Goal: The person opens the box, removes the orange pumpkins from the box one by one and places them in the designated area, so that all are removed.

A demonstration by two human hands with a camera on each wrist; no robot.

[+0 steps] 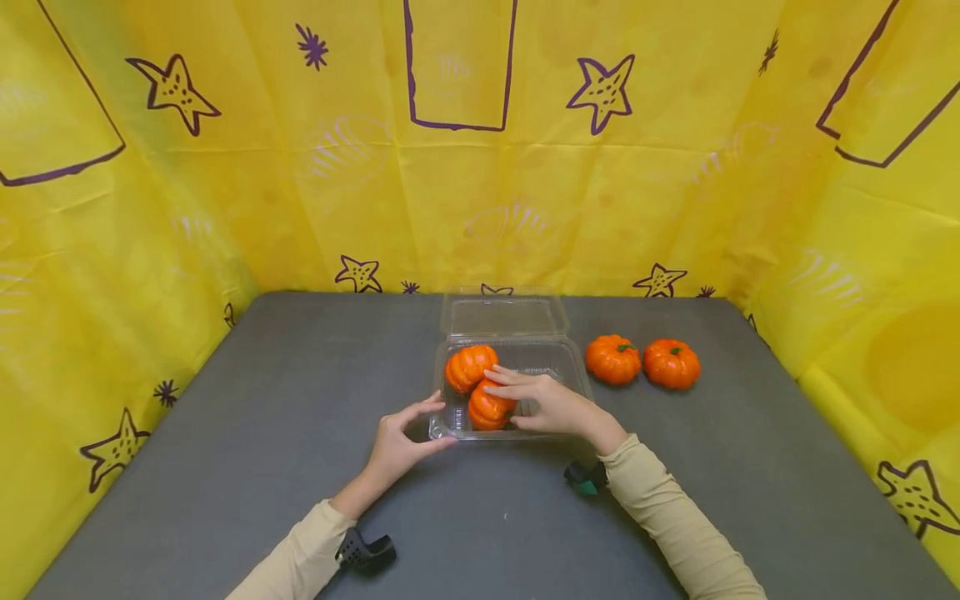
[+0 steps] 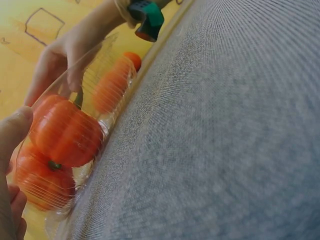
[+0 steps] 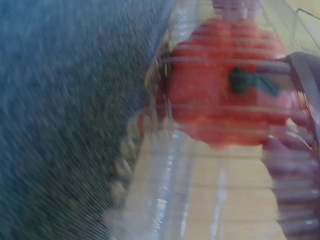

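Observation:
A clear plastic clamshell container (image 1: 551, 357) lies with its lid (image 1: 504, 317) folded back. Inside, toward its left, sit two orange pumpkins: one at the back (image 1: 469, 368), one in front (image 1: 489, 407). My left hand (image 1: 396, 446) holds the container's front left corner between thumb and fingers. With my right hand (image 1: 557, 407) I grip the front pumpkin, fingers over its top and thumb near its stem. Through the ribbed wall, the right wrist view shows that pumpkin (image 3: 205, 95) blurred, its green stem pointing toward the thumb. The left wrist view has both pumpkins (image 2: 65, 132) side by side.
Two more orange pumpkins stand on the grey table (image 1: 300, 400) right of the container, one nearer (image 1: 612, 360) and one farther right (image 1: 672, 363). A yellow patterned curtain (image 1: 465, 192) encloses the table's back and sides.

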